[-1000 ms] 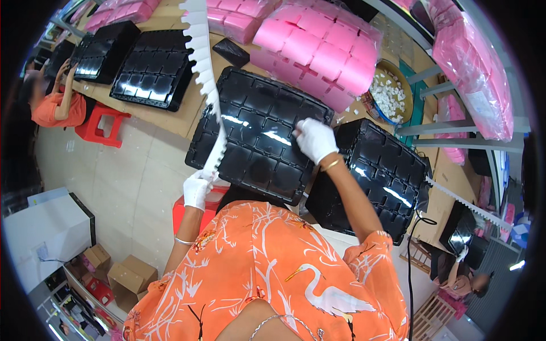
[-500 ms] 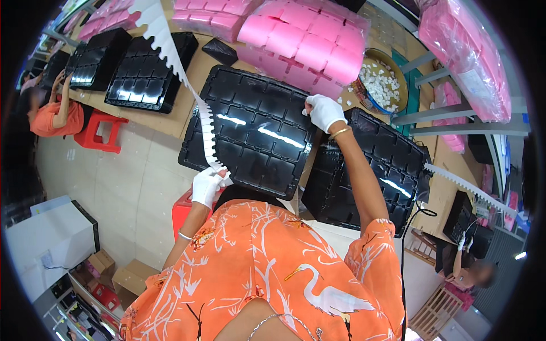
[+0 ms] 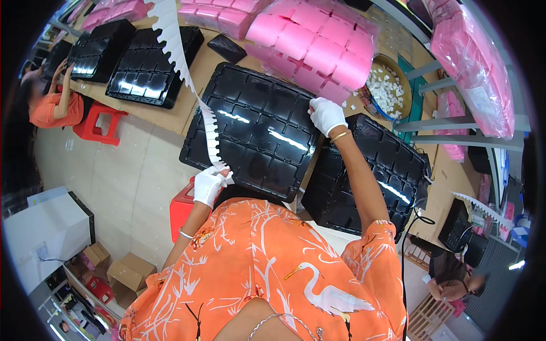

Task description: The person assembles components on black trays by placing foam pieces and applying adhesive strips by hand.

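Observation:
Before me lies a black plastic blister tray (image 3: 256, 133) with rows of rectangular pockets, tilted on the table. My left hand (image 3: 208, 185), in a white glove, is closed at its near left edge and pinches the lower end of a long white toothed strip (image 3: 211, 133). That strip rises across the tray's left side to the top of the picture. My right hand (image 3: 328, 116), also gloved, is at the far right corner of the tray with its fingers curled together. What those fingertips hold, if anything, is hidden.
More black trays (image 3: 375, 165) stand to the right, others (image 3: 153, 68) to the far left. Pink wrapped stacks (image 3: 313, 42) line the back, beside a round tub (image 3: 406, 88) of white bits. A red stool (image 3: 182, 207) is below my left hand. Co-workers sit at both sides.
My hands hold nearly the same places, and the strip still hangs from my left hand. At the right, the co-worker's arms have lowered and the white strip there has shifted away from the near trays.

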`<state>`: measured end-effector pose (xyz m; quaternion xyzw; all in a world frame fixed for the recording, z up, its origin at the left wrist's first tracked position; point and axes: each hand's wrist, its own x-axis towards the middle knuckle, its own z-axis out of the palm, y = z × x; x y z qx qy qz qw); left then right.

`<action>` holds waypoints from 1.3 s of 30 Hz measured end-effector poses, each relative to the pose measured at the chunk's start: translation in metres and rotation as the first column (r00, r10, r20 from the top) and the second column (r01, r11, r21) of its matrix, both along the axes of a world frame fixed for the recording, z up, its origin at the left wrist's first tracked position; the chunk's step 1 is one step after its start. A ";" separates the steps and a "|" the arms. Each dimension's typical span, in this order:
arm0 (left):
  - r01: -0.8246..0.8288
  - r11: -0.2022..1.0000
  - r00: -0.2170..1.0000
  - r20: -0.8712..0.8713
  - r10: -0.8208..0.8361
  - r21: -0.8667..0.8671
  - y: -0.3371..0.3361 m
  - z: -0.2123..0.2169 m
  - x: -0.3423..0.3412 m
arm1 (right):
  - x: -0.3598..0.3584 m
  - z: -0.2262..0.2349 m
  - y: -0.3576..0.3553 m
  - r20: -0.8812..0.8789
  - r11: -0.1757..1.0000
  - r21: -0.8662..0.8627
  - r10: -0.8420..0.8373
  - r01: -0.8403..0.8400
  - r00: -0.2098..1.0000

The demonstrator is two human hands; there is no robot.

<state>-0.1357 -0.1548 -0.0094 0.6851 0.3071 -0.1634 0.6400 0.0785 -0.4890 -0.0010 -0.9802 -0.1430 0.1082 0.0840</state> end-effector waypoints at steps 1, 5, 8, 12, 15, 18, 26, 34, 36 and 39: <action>0.023 1.000 1.000 -0.007 -0.023 0.021 0.001 0.000 0.001 | 0.001 -0.001 -0.001 0.010 1.000 0.014 0.000 0.000 1.000; 0.020 1.000 1.000 0.003 -0.020 -0.006 0.003 -0.007 -0.001 | 0.002 -0.005 -0.001 0.024 1.000 0.007 0.027 -0.027 0.999; 0.035 0.999 0.999 -0.027 -0.035 -0.009 0.004 -0.007 -0.001 | -0.003 -0.005 0.002 0.044 0.998 -0.022 0.060 -0.059 0.997; 0.023 1.000 0.999 -0.036 -0.024 -0.008 0.003 -0.004 0.000 | -0.002 -0.008 0.002 0.079 1.000 -0.001 0.022 -0.022 0.997; 0.031 0.999 0.998 -0.059 -0.032 -0.012 0.004 -0.004 0.000 | -0.009 -0.007 0.005 0.063 1.000 0.009 0.029 -0.030 0.998; 0.046 0.999 0.995 -0.085 -0.048 -0.024 0.006 0.002 0.002 | -0.003 -0.007 0.004 0.066 1.000 -0.012 -0.014 0.015 0.998; 0.000 0.998 1.000 -0.013 0.000 -0.059 -0.005 0.011 0.006 | -0.001 -0.009 0.008 0.133 0.998 -0.058 0.014 -0.006 0.991; -0.055 0.988 0.998 0.000 0.055 -0.142 -0.004 0.010 -0.002 | -0.085 0.026 0.046 0.107 0.973 0.228 0.012 -0.036 0.994; -0.061 0.989 0.998 0.007 0.063 -0.138 -0.006 0.011 -0.006 | -0.116 0.038 0.055 0.013 0.863 0.502 -0.084 0.066 0.996; 0.018 0.991 1.000 0.023 -0.015 -0.131 -0.013 0.015 -0.006 | -0.162 0.045 0.071 -0.277 0.738 0.634 -0.063 0.231 0.959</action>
